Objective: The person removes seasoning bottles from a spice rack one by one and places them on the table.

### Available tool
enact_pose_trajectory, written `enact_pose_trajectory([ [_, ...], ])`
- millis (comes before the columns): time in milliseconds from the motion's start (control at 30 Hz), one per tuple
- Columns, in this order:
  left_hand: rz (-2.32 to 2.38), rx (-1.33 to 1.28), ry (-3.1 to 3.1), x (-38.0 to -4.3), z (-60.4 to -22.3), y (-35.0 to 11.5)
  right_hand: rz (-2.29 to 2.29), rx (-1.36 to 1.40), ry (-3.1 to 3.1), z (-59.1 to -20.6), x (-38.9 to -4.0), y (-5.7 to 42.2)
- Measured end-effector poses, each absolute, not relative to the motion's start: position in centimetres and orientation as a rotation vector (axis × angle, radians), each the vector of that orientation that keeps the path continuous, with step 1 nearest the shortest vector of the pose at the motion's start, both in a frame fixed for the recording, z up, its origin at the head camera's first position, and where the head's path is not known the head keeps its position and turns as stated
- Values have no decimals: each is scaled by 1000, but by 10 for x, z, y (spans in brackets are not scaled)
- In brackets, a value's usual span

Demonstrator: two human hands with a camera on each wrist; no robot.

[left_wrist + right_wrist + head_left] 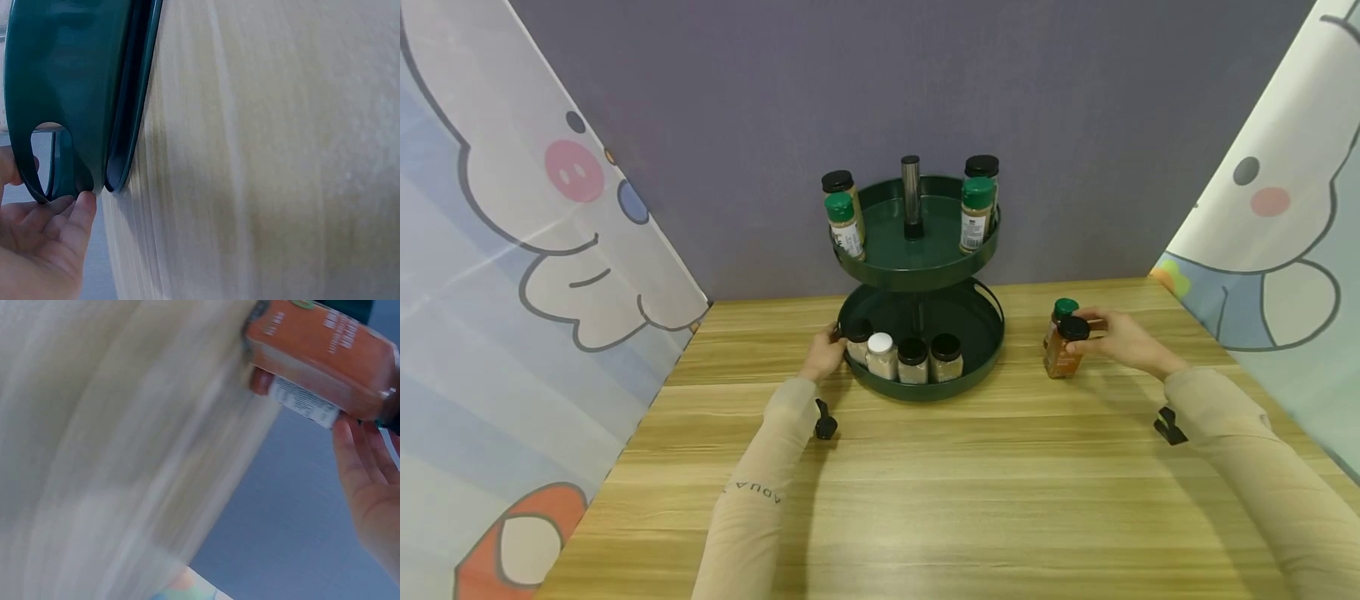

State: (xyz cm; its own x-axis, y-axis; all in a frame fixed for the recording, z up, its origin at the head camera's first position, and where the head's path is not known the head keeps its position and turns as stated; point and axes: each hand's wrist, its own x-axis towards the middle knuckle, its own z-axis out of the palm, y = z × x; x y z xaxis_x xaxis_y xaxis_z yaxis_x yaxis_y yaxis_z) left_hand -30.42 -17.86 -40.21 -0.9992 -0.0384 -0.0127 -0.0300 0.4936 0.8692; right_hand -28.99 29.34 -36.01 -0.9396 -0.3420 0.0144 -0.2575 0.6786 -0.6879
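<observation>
A pale left sleeve [758, 492] and right sleeve [1247, 454] are lying over a wood-grain tabletop [962, 508]. Toward its far side, a dark green two-tier rack [917, 279] is standing, its upper tray [887, 221] sitting above its lower tray [925, 392] on a central pole [912, 192]. The left hand [822, 357] is gripping the lower tray's left side at a slotted handle [24, 139], its fingers bending against the rim. The right hand [1127, 340] is holding an orange-red jar [1063, 360] to the right of the rack; its fingers and thumb are clamping around the black-lidded end. Whether the jar's base is touching the tabletop, I cannot tell. Just behind it, a green-capped bottle [1064, 307] is standing. The upper tray is carrying a green-capped and a black-lidded container at each side. Along the lower tray's near edge, three black-lidded jars [912, 364] and one white-lidded jar [882, 360] are standing in a row.
</observation>
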Motion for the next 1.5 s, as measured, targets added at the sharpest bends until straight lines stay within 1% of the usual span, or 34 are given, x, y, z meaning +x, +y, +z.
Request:
enact_pose_trajectory([
  [200,-1557,62,-2713,-304,-401,-180,-1151,-513,2764,-340,-289,291],
  [400,-1546,69,-2729,-304,-402,-179,-1198,-473,2815,-321,-289,287],
  [667,-1549,66,-2723,-305,-404,-180,-1199,-553,2838,-307,-289,265],
  [967,-1533,78,-2747,-306,-405,-181,-1175,-764,2844,-306,-288,228],
  [1167,-1511,70,-2753,-306,-404,-181,-1224,-843,2752,-308,-287,207],
  [1233,-1511,69,-2753,-307,-404,-181,-1216,-871,2731,-314,-292,206],
  [1500,-1504,56,-2740,-306,-405,-181,-1208,-875,2631,-328,-290,192],
])
